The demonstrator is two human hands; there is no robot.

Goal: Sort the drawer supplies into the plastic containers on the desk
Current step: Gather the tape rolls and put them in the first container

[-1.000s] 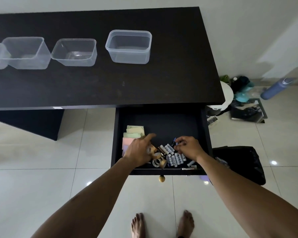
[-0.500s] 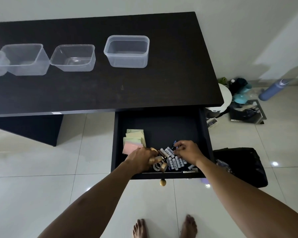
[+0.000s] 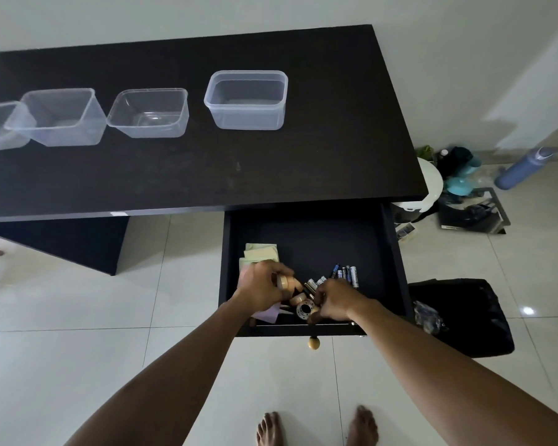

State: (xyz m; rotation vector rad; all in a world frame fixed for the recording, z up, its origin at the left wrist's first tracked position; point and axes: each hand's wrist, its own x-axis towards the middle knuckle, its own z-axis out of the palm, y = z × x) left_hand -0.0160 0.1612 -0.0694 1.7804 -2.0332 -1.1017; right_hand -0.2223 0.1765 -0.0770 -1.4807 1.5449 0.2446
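Observation:
The open black drawer (image 3: 395,252) holds pastel sticky notes (image 3: 261,251), a purple paper (image 3: 266,315), several batteries (image 3: 348,273) and tan tape rolls (image 3: 298,298). My left hand (image 3: 260,286) is at the drawer's front left, closed around a tan tape roll (image 3: 283,282) and lifting it slightly. My right hand (image 3: 337,300) reaches in beside it, fingers curled onto a dark-cored tape roll (image 3: 305,311) near the front wall. Several clear plastic containers stand on the dark desk (image 3: 271,169): a tall one (image 3: 248,119), a shallow one (image 3: 149,128) and two at the left (image 3: 62,133).
A round brass knob (image 3: 313,343) sticks out from the drawer front. A black bag (image 3: 464,320) lies on the tiled floor right of the drawer. Further back are a white bin (image 3: 430,185), clutter and a blue bottle (image 3: 522,169). My bare feet are below.
My left hand has closed on a tan tape roll and raised it. My right hand slid left from the batteries to the tape rolls, uncovering the batteries.

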